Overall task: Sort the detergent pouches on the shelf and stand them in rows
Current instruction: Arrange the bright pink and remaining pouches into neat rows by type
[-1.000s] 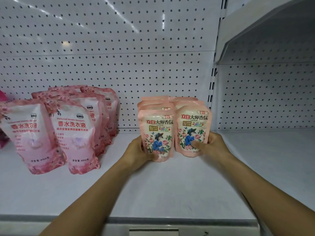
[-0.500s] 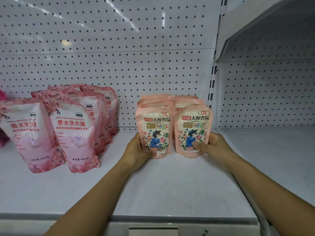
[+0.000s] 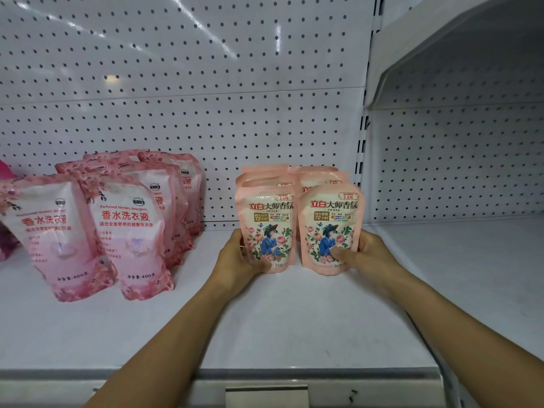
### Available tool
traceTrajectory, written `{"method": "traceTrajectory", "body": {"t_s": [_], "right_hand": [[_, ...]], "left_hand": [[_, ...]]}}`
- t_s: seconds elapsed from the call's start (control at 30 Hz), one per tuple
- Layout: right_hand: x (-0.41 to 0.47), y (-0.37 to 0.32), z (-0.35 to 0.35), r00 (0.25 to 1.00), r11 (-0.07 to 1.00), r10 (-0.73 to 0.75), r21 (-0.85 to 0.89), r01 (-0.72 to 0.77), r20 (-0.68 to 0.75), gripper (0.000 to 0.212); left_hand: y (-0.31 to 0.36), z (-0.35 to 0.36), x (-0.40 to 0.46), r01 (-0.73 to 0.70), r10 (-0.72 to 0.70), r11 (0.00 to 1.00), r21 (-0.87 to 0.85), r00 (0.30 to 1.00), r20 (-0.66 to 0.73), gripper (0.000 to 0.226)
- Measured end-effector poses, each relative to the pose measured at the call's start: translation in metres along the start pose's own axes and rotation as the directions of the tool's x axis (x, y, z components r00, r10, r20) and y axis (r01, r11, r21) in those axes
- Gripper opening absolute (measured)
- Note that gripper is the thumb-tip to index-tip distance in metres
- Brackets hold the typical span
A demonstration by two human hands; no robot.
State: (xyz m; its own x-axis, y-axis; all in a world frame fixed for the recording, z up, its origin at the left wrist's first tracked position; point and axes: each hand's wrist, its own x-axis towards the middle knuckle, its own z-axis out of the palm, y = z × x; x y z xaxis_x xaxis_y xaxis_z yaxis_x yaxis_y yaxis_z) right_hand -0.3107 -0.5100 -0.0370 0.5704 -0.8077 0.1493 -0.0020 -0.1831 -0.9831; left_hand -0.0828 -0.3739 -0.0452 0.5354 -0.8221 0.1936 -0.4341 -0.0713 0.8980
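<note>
L hand [image 3: 235,257] grips left pouch [image 3: 269,228], R hand [image 3: 363,254] right pouch [image 3: 329,228]

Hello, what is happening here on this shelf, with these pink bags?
A person is arranging detergent pouches on a white shelf. The left hand grips the front left peach pouch, and the right hand grips the front right peach pouch, thumb across its front. Both pouches stand upright side by side, with more of the same kind lined up behind them. Further left stands a separate group of larger pink pouches, untouched.
</note>
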Motion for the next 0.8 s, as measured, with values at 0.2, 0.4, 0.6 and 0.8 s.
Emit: {"method": "traceTrajectory", "body": {"t_s": [0.2, 0.4, 0.6, 0.8], "right_hand": [[-0.008, -0.002, 0.001, 1.0, 0.999, -0.02, -0.042, 0.02, -0.015, 0.046], [-0.015, -0.008, 0.004, 0.997, 0.998, 0.0, -0.07, -0.005, -0.072, 0.048], [-0.042, -0.006, -0.003, 0.979, 0.982, 0.013, -0.181, -0.051, -0.202, 0.079], [-0.084, -0.014, 0.011, 0.949, 0.957, -0.148, -0.283, 0.065, -0.279, 0.061]], "left_hand": [[0.002, -0.001, -0.007, -0.009, 0.01, 1.0, 0.03, 1.0, -0.019, 0.059], [0.011, -0.004, -0.014, 0.032, -0.03, 0.996, 0.081, 0.999, -0.027, 0.067], [0.026, -0.021, -0.061, 0.14, -0.137, 0.981, 0.136, 0.99, -0.029, 0.086], [0.014, -0.039, -0.14, -0.084, 0.126, 0.954, 0.288, 0.984, -0.129, 0.052]]}}
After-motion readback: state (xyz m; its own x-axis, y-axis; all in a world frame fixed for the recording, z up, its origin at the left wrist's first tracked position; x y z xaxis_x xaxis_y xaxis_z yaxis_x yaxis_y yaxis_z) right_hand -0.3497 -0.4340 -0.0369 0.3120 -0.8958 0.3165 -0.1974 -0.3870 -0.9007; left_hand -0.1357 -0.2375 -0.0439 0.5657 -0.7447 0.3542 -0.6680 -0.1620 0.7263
